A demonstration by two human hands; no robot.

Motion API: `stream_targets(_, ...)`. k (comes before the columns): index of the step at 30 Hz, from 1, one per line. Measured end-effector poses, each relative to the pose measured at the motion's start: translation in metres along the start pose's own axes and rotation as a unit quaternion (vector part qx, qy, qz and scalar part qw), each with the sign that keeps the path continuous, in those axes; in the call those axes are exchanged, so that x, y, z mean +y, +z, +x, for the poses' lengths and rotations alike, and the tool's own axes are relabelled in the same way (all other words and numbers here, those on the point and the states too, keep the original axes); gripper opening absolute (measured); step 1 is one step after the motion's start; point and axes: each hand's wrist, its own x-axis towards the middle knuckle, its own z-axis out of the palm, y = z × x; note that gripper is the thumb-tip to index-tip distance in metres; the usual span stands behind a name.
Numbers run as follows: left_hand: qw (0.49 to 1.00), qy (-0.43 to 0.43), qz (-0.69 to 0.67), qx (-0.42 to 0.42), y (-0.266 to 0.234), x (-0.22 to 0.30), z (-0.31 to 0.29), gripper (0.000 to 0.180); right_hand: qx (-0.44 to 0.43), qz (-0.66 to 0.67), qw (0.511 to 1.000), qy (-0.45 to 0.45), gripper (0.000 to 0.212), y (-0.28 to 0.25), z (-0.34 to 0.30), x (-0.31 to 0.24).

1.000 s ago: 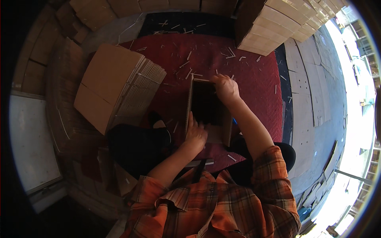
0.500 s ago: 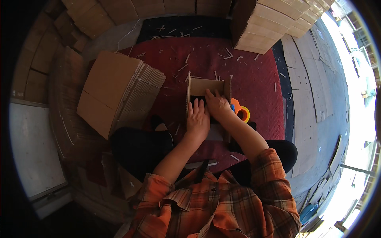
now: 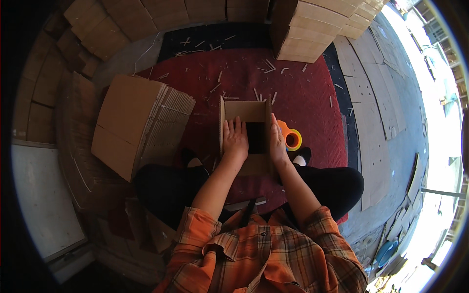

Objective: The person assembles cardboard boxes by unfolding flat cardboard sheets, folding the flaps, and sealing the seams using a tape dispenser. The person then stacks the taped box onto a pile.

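Note:
Between my legs stands a small cardboard box (image 3: 240, 110) with its top open and its inside dark. My left hand (image 3: 235, 139) lies flat over the box's left part, fingers straight and pointing away from me. My right hand (image 3: 277, 141) rests along the outside of the right wall, palm toward the cardboard and fingers stretched out. Just right of that hand, on the red cloth, is an orange tape dispenser (image 3: 290, 136) with a yellow ring. Neither hand grips anything.
A tied bundle of flattened cardboard boxes (image 3: 128, 122) leans at my left. Cardboard scraps (image 3: 270, 65) litter the red cloth (image 3: 312, 97). Stacked closed cartons (image 3: 312, 29) rise at the far right, with more cartons (image 3: 166, 12) along the back. Flat cardboard sheets (image 3: 371, 141) cover the floor at right.
My right hand has moved from inside the box to the outside of its right wall. My left hand remains over the box's left part. The whole view has shifted slightly.

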Motion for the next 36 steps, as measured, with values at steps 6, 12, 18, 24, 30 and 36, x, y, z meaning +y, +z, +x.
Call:
stream_targets(6,0.999,-0.005,-0.045,0.018,0.004,-0.009,0.001,0.056,0.024,-0.290,0.956,-0.028,0.054,0.027,0.006,0.017)
stream_targets(12,0.993,0.022,-0.089,0.077,0.006,-0.009,-0.007,0.047,0.041,-0.491,0.870,0.025,0.059,0.051,0.000,0.003)
stream_targets(18,0.959,0.105,-0.196,0.175,-0.044,-0.022,-0.044,0.043,-0.004,-0.427,0.904,-0.017,0.052,0.020,0.006,0.012)
stream_targets(24,0.815,-0.037,-0.541,0.204,-0.003,-0.043,-0.060,0.070,-0.015,-0.383,0.922,-0.053,0.052,0.019,0.006,0.022)
stream_targets(30,0.775,0.053,-0.598,0.197,0.010,-0.021,-0.045,0.071,-0.007,-0.387,0.922,-0.032,0.052,0.017,0.009,0.019)
stream_targets(36,0.954,-0.020,-0.259,0.150,0.022,0.008,-0.040,0.075,-0.015,-0.370,0.928,-0.029,0.052,0.016,0.005,0.024)
